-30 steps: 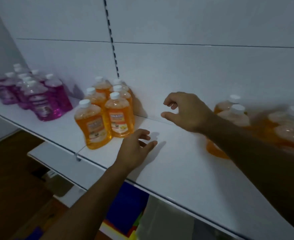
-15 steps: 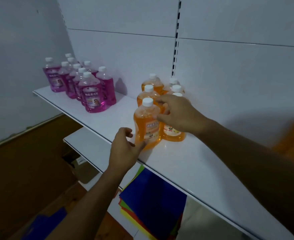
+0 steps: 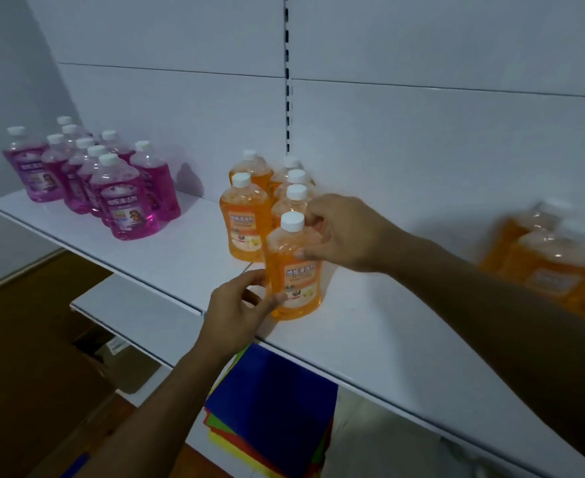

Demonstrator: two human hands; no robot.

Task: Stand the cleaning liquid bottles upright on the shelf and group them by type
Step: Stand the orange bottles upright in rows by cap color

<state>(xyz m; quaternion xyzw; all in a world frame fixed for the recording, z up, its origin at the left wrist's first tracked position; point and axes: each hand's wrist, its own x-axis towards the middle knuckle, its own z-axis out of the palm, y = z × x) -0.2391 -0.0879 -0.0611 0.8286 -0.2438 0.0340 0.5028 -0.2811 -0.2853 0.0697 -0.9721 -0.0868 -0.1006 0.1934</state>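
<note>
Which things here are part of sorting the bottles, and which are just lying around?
Part of the job: front orange bottle, held by left hand and right hand; orange bottle group; blurred orange bottles; pink bottles; shelf.

Lying about: coloured sheets; cardboard box.

Orange bottles (image 3: 266,201) upright mid-shelf, pink bottles (image 3: 91,174) grouped upright at left — all white-capped, more orange blurred at right.

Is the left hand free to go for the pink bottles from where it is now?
Probably not yet: the left hand grips the base of the front orange bottle, which the right hand holds higher up. Bare shelf lies before the pink bottles.
</note>
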